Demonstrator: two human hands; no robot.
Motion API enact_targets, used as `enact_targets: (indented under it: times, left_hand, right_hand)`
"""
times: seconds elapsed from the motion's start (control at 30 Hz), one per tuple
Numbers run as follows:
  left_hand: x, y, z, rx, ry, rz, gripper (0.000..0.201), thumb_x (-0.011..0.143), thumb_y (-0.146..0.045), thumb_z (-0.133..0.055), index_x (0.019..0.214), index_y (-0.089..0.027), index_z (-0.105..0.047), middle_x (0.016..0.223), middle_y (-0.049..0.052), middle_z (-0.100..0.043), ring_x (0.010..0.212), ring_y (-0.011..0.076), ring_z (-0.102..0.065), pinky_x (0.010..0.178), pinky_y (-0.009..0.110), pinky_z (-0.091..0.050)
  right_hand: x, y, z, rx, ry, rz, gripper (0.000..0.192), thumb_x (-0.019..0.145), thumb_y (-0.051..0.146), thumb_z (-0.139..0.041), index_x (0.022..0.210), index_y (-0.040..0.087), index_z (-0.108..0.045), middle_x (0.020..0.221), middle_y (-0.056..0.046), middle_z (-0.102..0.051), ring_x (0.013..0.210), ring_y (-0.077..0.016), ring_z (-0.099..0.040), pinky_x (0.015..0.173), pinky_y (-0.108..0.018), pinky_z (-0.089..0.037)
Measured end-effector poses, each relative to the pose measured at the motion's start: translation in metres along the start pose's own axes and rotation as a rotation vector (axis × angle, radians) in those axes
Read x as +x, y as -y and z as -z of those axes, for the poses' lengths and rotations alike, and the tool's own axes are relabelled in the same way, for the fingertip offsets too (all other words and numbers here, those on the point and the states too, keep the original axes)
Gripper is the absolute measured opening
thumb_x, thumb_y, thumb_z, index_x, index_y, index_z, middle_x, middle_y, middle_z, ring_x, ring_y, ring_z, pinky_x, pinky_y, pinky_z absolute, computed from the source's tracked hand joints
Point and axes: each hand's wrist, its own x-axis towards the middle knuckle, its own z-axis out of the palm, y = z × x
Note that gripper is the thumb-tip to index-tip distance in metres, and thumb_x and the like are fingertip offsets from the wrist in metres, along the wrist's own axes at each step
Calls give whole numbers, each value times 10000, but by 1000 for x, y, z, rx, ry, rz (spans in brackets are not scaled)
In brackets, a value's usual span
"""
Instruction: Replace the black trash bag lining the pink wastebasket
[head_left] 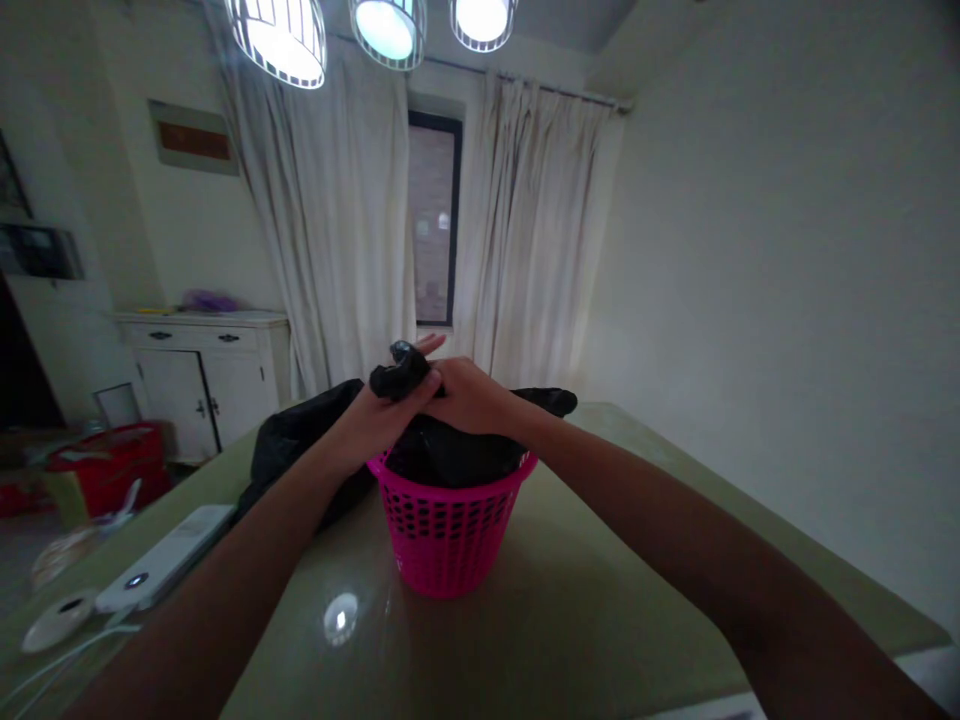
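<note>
A bright pink plastic basket (pixel 450 545) with rows of holes stands upright on the table in front of me. Black plastic bag material (pixel 461 458) fills its mouth and pokes out at the right. Above the rim, my left hand (pixel 386 415) grips a gathered, twisted end of the black plastic bag (pixel 401 370), its thumb pressed on it. My right hand (pixel 472 398) meets the left there, fingers bent round the bag; its fingertips are partly hidden. More black plastic (pixel 300 435) lies left of the basket, behind my left forearm; whether it joins the bag, I cannot tell.
The greenish tabletop (pixel 600 600) reflects a lamp. On its left side lie a white flat device (pixel 169 560), a round white object (pixel 58 622) and a pale cable (pixel 71 655). Beyond stand a white cabinet (pixel 206 370) and red bags (pixel 112 465). A wall borders the right.
</note>
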Motion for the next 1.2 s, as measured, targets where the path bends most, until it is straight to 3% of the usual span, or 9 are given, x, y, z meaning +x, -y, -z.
enact_targets:
  times: [0.13,0.33,0.47,0.6,0.7,0.8,0.97,1.07,1.2]
  left_hand:
    - [8,8,-20,-367,-176,116,467,867,-671,-822,951,-219,-739,1220,135,-817,1176,312,-767,1088,483,-601]
    - [4,14,-20,-523,-215,95,427,906,-601,-822,824,-245,-601,557,-89,-470,548,140,-588,888,400,-660]
    - [-5,30,-8,-417,-219,57,377,957,-552,-770,794,-243,-629,526,-100,-342,427,99,-325,604,280,-558]
    - [-16,45,8,-118,-183,-20,313,899,-463,-819,740,-226,-689,560,-29,-480,517,139,-444,505,259,-413]
    - [-22,47,11,72,-162,-74,156,812,-352,-844,782,-223,-762,680,17,-657,615,181,-568,549,267,-481]
    - [-21,44,8,75,-138,-78,88,751,-242,-819,834,-241,-790,746,14,-716,696,228,-650,610,298,-563]
    - [-18,37,5,21,-196,-79,198,807,-354,-875,954,-246,-799,851,32,-749,819,261,-719,724,330,-629]
    - [-24,37,3,-77,-105,-53,491,815,-582,-898,1183,-278,-784,943,54,-770,890,274,-746,750,331,-643]
    - [-32,41,1,-354,92,140,900,874,-974,-429,1285,-253,-777,985,123,-796,926,318,-779,673,356,-640]
  right_hand:
    - [-13,-18,12,-105,245,-112,585,797,542,-914,1259,228,-741,1174,-80,-786,1042,-275,-712,884,-352,-530]
    - [-49,-79,42,-631,50,-407,339,863,481,-861,995,177,-791,1077,-177,-741,1034,-346,-682,872,-416,-494]
    - [-75,-96,66,-546,112,-479,406,700,525,-960,913,222,-793,976,-106,-749,915,-286,-666,791,-374,-463]
    - [-90,-87,90,-275,81,-532,223,805,414,-833,734,215,-762,713,-29,-688,725,-197,-611,705,-331,-431]
    - [-94,-71,98,188,-83,-456,242,823,422,-826,934,209,-797,834,-14,-753,798,-197,-686,774,-332,-524]
    - [-101,-62,94,477,-211,-392,528,758,381,-912,1242,246,-749,1192,-52,-800,1067,-236,-755,1002,-408,-584]
    - [-103,-65,73,496,-9,-389,869,700,346,-977,1504,313,-648,1618,-94,-592,1503,-281,-560,1231,-479,-483]
    - [-80,-59,44,633,-18,-373,749,725,456,-957,1419,315,-714,1466,-96,-701,1364,-293,-656,1141,-475,-550]
    - [-34,-44,-3,878,-286,-499,504,725,633,-904,994,228,-773,870,-39,-750,818,-210,-705,827,-368,-598]
